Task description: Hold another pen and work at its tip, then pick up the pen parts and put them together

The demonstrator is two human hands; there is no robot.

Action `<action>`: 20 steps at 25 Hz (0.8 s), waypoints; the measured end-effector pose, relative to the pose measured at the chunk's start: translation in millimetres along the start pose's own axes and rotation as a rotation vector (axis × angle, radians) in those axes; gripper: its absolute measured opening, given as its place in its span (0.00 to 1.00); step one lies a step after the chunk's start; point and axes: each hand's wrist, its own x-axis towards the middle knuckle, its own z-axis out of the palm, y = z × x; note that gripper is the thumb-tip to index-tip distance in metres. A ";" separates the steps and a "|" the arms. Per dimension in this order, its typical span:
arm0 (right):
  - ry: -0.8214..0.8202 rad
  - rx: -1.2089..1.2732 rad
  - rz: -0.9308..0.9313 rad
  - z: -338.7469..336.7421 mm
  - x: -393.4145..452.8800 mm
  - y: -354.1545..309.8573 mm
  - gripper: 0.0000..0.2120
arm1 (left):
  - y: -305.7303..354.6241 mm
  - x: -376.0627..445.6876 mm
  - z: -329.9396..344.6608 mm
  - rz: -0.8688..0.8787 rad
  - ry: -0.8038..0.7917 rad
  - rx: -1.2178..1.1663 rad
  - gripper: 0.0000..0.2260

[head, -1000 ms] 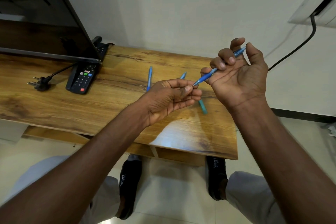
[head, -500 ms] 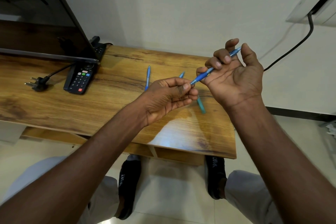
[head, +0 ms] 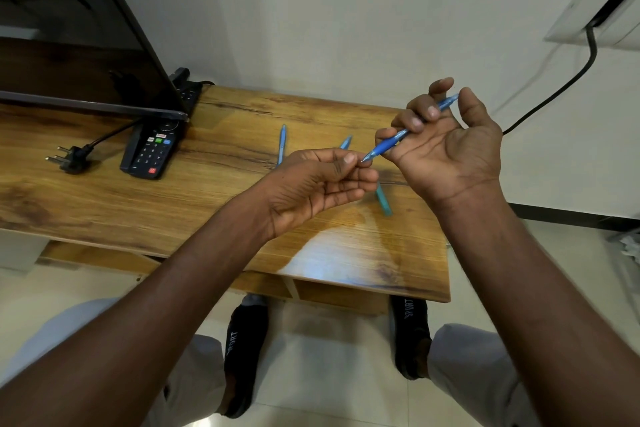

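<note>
Head view, right grip (head: 446,146) pinching blue pen (head: 398,139), left grip (head: 318,184) curled at tip, remote (head: 152,152) aside

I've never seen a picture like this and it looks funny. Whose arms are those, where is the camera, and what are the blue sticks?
The camera sits on a person's head and looks down, so you see their own two arms, knees and black shoes. The right hand holds a blue pen with curled fingers. The left hand pinches at the pen's tip. Below them is a wooden table. On it lie three more blue pens: one by itself, one peeking out behind the left hand, and one below the hands. Further left are a black remote control, an unplugged plug and a TV screen.
</note>
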 end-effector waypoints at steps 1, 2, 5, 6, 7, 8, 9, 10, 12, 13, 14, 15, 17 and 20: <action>-0.004 0.003 0.005 -0.3 -0.3 -0.2 0.19 | 0.4 0.3 0.0 -0.004 0.000 -0.006 0.08; -0.008 0.004 0.010 -0.6 -0.7 0.0 0.19 | 0.6 0.8 0.0 -0.007 0.001 -0.009 0.09; -0.005 -0.006 0.021 -1.8 -0.6 0.4 0.20 | 1.4 2.4 -0.1 -0.017 0.013 0.010 0.12; 0.000 -0.020 0.024 -1.5 0.0 0.5 0.20 | 1.9 2.5 -0.9 -0.017 0.018 0.020 0.13; 0.009 -0.050 0.024 -0.6 0.6 1.1 0.20 | 2.7 2.1 -1.8 -0.014 0.024 0.038 0.13; 0.028 -0.101 0.020 1.0 1.0 2.9 0.19 | 3.2 1.5 -2.9 -0.009 0.031 0.067 0.13; 0.063 -0.160 0.014 3.6 1.5 6.0 0.18 | 3.2 0.8 -4.0 0.000 0.037 0.103 0.14; 0.104 -0.216 0.006 6.3 2.3 10.8 0.16 | 2.7 0.2 -4.9 0.012 0.041 0.144 0.14; 0.152 -0.289 -0.010 8.7 3.4 22.2 0.13 | 2.2 -1.7 -7.3 0.039 0.041 0.234 0.13; 0.160 -0.338 -0.011 10.3 3.4 28.0 0.12 | 2.3 -2.9 -8.9 0.046 0.045 0.289 0.12; 0.180 -0.464 -0.021 11.1 2.9 33.1 0.10 | 2.9 -4.5 -10.9 0.048 0.061 0.351 0.12; 0.224 -0.698 -0.043 11.3 2.0 37.0 0.09 | 4.4 -6.4 -13.1 0.045 0.101 0.416 0.11; 0.357 -1.256 -0.091 9.7 -1.2 43.6 0.10 | 7.3 -8.7 -20.3 0.054 0.264 0.550 0.08; 0.380 -1.403 -0.099 6.7 -0.6 47.3 0.11 | 9.3 -6.6 -40.8 0.092 0.540 0.648 0.03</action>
